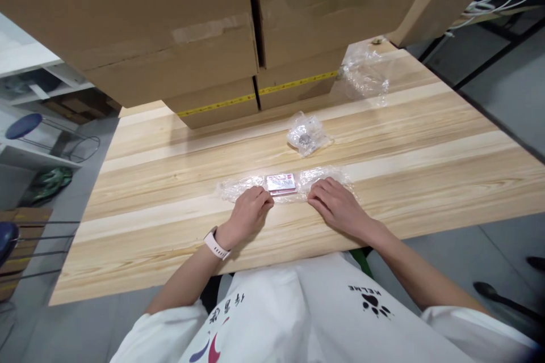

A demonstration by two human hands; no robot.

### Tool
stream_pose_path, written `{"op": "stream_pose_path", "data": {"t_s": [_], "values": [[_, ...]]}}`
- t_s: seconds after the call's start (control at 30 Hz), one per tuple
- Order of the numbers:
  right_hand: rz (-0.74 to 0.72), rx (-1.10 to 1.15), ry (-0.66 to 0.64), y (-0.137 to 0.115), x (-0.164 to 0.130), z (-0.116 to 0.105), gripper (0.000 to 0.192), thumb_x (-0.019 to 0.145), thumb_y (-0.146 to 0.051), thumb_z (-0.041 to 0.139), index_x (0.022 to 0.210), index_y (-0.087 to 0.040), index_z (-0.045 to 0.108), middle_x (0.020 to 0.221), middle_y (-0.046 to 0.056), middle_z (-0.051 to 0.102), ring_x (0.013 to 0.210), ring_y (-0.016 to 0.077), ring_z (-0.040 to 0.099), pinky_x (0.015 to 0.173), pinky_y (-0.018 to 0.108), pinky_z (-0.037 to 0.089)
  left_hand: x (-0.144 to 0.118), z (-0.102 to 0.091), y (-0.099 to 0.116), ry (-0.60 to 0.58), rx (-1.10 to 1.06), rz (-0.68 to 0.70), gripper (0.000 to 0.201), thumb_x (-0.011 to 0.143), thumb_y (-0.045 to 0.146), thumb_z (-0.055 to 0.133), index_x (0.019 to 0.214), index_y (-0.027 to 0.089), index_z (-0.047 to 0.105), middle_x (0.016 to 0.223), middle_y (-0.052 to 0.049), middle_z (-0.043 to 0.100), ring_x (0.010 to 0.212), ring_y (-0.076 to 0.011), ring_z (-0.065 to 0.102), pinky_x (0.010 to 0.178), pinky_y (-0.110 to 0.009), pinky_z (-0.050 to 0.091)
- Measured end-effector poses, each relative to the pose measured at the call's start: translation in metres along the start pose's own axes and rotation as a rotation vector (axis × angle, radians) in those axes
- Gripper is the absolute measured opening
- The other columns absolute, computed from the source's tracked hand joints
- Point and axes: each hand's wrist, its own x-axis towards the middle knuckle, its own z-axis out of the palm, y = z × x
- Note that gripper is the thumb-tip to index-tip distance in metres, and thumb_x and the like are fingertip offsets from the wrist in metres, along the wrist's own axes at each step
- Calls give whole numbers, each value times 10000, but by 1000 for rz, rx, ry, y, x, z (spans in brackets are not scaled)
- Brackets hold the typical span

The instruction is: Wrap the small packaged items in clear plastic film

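Observation:
A small flat white box with red edges [281,182] lies on the middle of a strip of clear bubble wrap [320,176], which is spread on the table. My left hand [252,207], with a pale pink band at its wrist, has its fingers curled onto the wrap's near edge, just left of the box. To the right of the box, my right hand [336,205] is closed on the same near edge, fingers bent and pressed together. Behind the strip sits a crumpled clear plastic wrap [307,134] with something small and dark in it.
Large cardboard boxes [170,28] are stacked at the back of the wooden table [170,238], with yellow tape [298,83] along the lower ones. More clear wrap [364,74] lies at the back right. A blue stool [24,125] stands on the floor at left.

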Motion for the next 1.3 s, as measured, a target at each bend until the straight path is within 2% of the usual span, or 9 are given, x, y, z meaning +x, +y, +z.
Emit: {"op": "stream_pose_path", "data": {"t_s": [0.13,0.23,0.37,0.6,0.73,0.97,1.1,1.2,1.3], "values": [[58,131,-175,-11,-3,-15,258,1055,-258,417,857,-210,574,862,48,634,794,199,550,740,348,421,-10,-5,5,-26,-16,50,196,982,116,473,846,204,583,872,-65,647,824,-217,536,756,-365,418],[53,132,-102,-21,5,-15,163,1031,-299,498,1004,-215,636,989,63,676,892,219,592,770,353,445,-17,-5,8,-6,-33,48,209,1000,146,483,843,208,607,895,-69,659,851,-219,541,773,-368,417],[-154,30,-85,-26,34,3,289,969,-309,622,1246,-229,652,1307,121,624,1122,283,556,933,415,454,-22,-2,6,26,0,76,210,991,146,522,838,215,648,911,-65,682,866,-216,560,767,-367,414],[-133,175,-275,-19,63,5,363,1044,-487,477,1288,-288,658,1111,72,700,1027,246,607,891,373,456,-38,-3,0,129,127,91,191,949,101,569,834,221,664,928,-62,687,841,-214,530,736,-363,386],[-35,237,-270,-25,69,-8,431,1064,-527,385,1196,-279,712,1020,64,736,942,245,635,873,369,448,-40,-7,-5,162,139,102,168,936,103,588,849,219,671,952,-70,685,877,-223,542,752,-368,387],[80,-11,-130,-8,78,-6,400,1082,-342,334,1335,-243,627,1202,122,692,1036,296,625,840,401,443,-37,-14,-9,127,146,130,163,961,118,588,891,229,685,985,-62,711,914,-221,574,793,-374,399],[-6,-167,-57,-7,75,0,346,1054,-306,415,1284,-191,647,1286,152,641,1163,330,554,929,446,443,-42,-20,-9,159,142,120,148,957,114,596,917,227,683,1004,-59,716,938,-220,584,835,-375,415],[-119,-179,-113,-16,67,7,355,1006,-365,546,1302,-189,634,1394,150,581,1192,331,529,970,456,449,-46,-23,-9,175,169,103,142,975,122,585,923,214,679,1029,-63,713,967,-219,585,867,-381,425],[-54,-157,-134,-20,62,9,363,1017,-309,513,1348,-196,609,1414,148,574,1175,321,551,950,448,470,-49,-25,-10,175,200,100,150,995,139,568,914,201,677,1055,-67,716,992,-222,588,879,-384,439]]}}
